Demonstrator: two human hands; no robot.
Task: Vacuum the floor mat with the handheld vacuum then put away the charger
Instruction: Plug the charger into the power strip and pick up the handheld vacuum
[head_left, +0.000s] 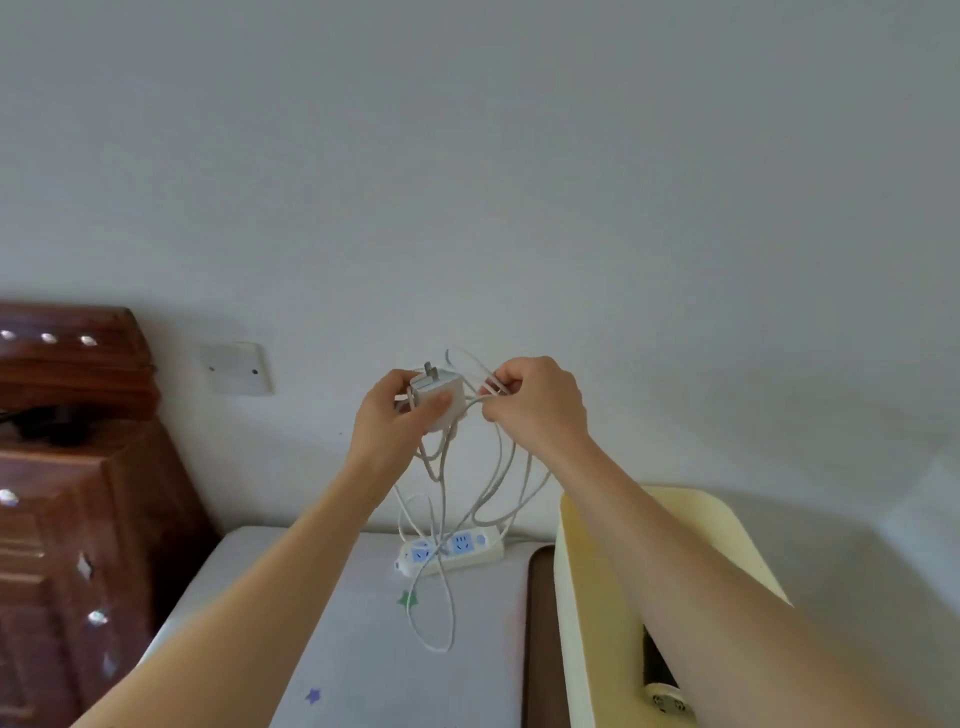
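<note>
Two bare forearms reach up from the bottom edge toward the middle of the view. Beneath and between them lies a pale grey floor mat (363, 649), printed with a small purple star (313, 695) near the bottom and a green star (408, 600) further back. To the right of the mat, under the right forearm, stands a cream-yellow piece of furniture (597, 571) with rounded corners; a dark cylindrical object (657, 670) shows in an opening on its side, and what it is cannot be told. At the left edge stands a dark reddish wooden cabinet (78, 519) with shiny inlaid spots. At the far end of the mat, near the wall, lies a white power strip (457, 551) with blue sockets. Above it, raised in the air, the left hand (400, 415) grips a white cube-shaped charger (439, 392), fingers curled behind it and the thumb pressed across its front face, its two metal prongs pointing up. Just beside it, the right hand (535, 402) pinches several strands of the charger's thin white cable (436, 649) between thumb and curled fingers. The cable hangs between the hands in long loose loops that drop in front of the power strip, the lowest loop reaching down over the mat; whether it touches the mat cannot be told. Behind the hands, to the left, a blank off-white wall plate (237, 368) with two screws is fixed low on a plain pale grey wall (467, 156) that fills the upper half of the view.
</note>
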